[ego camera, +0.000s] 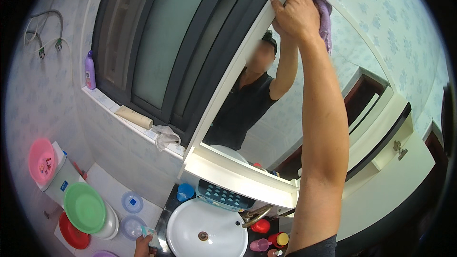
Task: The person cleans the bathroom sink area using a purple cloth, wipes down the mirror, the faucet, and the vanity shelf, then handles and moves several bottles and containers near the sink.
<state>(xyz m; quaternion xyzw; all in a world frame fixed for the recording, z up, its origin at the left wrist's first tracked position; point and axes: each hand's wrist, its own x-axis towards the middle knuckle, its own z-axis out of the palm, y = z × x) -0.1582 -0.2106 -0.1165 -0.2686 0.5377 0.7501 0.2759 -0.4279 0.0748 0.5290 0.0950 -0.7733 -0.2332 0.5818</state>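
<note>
My right hand (300, 12) is raised high and holds a purple cloth (323, 16) against the upper end of the white-framed mirror cabinet (264, 125). Its fingers are spread over the cloth, with the thumb on the white frame beside the dark window frame. Low in the view, partly cut off by the bottom edge, my left hand (142, 246) grips a small white and teal container (152, 237) left of the washbasin (207, 217). The container's exact kind cannot be made out. The mirror reflects a person in a dark shirt with an arm raised.
A cabinet door (389, 185) stands ajar at the right. Below the mirror are a brass-coloured faucet (257, 216), a teal basket (225, 196) and a blue cup (185, 192). A beige tube (134, 116) and purple bottle (90, 70) occupy the windowsill. A green basin (85, 207) covers the toilet.
</note>
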